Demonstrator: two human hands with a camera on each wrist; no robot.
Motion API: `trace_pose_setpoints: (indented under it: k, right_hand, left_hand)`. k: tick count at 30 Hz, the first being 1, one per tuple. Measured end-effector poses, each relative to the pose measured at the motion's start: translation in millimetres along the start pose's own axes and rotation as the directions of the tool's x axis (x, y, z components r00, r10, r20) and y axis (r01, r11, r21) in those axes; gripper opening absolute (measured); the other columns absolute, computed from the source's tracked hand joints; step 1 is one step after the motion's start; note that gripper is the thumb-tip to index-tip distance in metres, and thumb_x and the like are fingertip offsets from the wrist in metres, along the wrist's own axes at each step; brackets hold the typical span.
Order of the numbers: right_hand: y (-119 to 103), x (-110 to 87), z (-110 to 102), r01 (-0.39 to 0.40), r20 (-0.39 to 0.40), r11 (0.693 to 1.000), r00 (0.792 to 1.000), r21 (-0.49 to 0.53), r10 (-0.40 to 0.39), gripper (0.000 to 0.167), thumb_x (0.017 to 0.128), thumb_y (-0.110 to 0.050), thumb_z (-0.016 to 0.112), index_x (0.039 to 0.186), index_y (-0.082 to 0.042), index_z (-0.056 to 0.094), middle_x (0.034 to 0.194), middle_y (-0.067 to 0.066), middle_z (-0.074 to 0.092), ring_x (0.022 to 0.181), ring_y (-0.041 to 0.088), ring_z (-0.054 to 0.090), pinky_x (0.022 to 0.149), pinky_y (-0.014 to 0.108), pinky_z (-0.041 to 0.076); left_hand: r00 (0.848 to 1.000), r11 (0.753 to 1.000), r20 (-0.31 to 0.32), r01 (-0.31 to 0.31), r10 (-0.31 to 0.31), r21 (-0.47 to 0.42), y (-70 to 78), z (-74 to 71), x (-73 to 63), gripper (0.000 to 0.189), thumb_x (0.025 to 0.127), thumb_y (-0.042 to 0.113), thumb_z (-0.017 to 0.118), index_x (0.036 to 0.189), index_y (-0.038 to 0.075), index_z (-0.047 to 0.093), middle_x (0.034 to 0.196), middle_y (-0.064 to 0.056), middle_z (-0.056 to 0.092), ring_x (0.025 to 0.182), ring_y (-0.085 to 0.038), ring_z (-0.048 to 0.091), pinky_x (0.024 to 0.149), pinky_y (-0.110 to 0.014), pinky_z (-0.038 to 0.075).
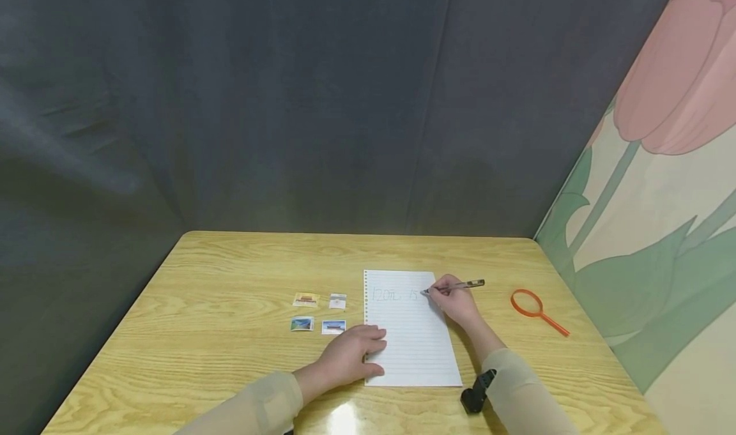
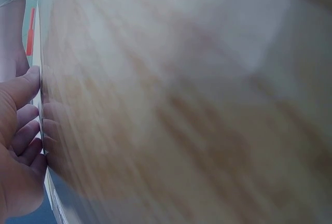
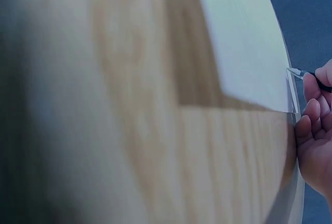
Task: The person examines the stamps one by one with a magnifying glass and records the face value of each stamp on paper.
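Observation:
A lined sheet of paper [image 1: 411, 345] with punched holes down its left edge lies on the table, with "120" and further faint marks written near its top. My right hand [image 1: 455, 299] pinches a pen [image 1: 468, 284], its tip touching the sheet beside the last marks; in the right wrist view the pen [image 3: 296, 72] shows between finger and thumb. My left hand [image 1: 352, 355] rests on the sheet's lower left edge, fingers extended. Close to it lie small picture stamps: a blue one [image 1: 333, 327], a green-blue one [image 1: 301, 323], a yellow one [image 1: 306, 299] and a grey one [image 1: 337, 301].
An orange magnifying glass [image 1: 539, 312] lies right of my right hand. The wooden table [image 1: 230, 352] ends at a dark curtain [image 1: 322, 115] behind, and a wall with painted tulips [image 1: 661, 250] stands to the right. A black wrist camera [image 1: 478, 391] sits at my right sleeve.

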State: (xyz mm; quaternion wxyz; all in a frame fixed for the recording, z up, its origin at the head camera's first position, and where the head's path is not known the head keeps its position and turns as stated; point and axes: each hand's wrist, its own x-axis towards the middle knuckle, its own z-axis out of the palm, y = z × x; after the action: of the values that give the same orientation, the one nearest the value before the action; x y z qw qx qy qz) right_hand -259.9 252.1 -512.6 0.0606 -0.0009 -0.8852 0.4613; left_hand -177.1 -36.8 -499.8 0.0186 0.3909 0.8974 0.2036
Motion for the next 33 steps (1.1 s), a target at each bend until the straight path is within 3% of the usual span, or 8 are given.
trace_pose_setpoints:
  k: [10,18,27,33]
  right_hand:
    - [2.7,-0.9,-3.8,0.075,0.082,0.996,0.993,0.047,-0.079,0.004,0.087,-0.003,0.066,0.087,-0.002,0.062,0.074,0.005,0.058,0.063,0.017,0.049,0.051,0.021,0.044]
    - [4.5,-2.0,-8.2,0.089,0.098,0.994,0.991,0.069,-0.095,0.005,0.087,0.000,0.064,0.086,-0.002,0.060,0.073,0.005,0.055,0.061,0.016,0.048,0.049,0.020,0.041]
    - [8.3,0.6,-9.5,0.104,0.043,0.994,0.993,0.036,-0.106,0.006,0.087,0.001,0.064,0.085,-0.003,0.060,0.074,0.005,0.056,0.062,0.015,0.048,0.050,0.020,0.040]
    - [6.9,1.6,-7.5,0.072,0.011,0.997,0.997,0.025,-0.072,0.004,0.088,-0.003,0.066,0.089,-0.001,0.062,0.077,0.006,0.058,0.066,0.017,0.050,0.053,0.021,0.044]
  left_hand:
    - [1.000,1.000,0.000,0.008,-0.008,0.002,-0.3,0.7,-0.2,0.048,0.085,0.034,0.078,0.127,0.012,0.068,0.141,-0.003,0.057,0.132,-0.022,0.049,0.113,-0.033,0.035]
    - [1.000,1.000,-0.011,-0.007,0.007,0.012,-2.0,2.9,0.2,0.047,0.085,0.034,0.078,0.126,0.013,0.069,0.140,-0.003,0.057,0.132,-0.021,0.049,0.113,-0.032,0.035]
    - [1.000,1.000,-0.012,-0.008,0.008,0.020,-2.4,3.8,0.0,0.048,0.085,0.035,0.078,0.126,0.013,0.069,0.140,-0.002,0.057,0.132,-0.021,0.049,0.113,-0.032,0.035]
    - [1.000,1.000,-0.003,-0.003,0.003,0.016,-2.1,2.3,0.4,0.048,0.085,0.035,0.078,0.127,0.013,0.069,0.141,-0.002,0.056,0.132,-0.021,0.049,0.113,-0.033,0.035]
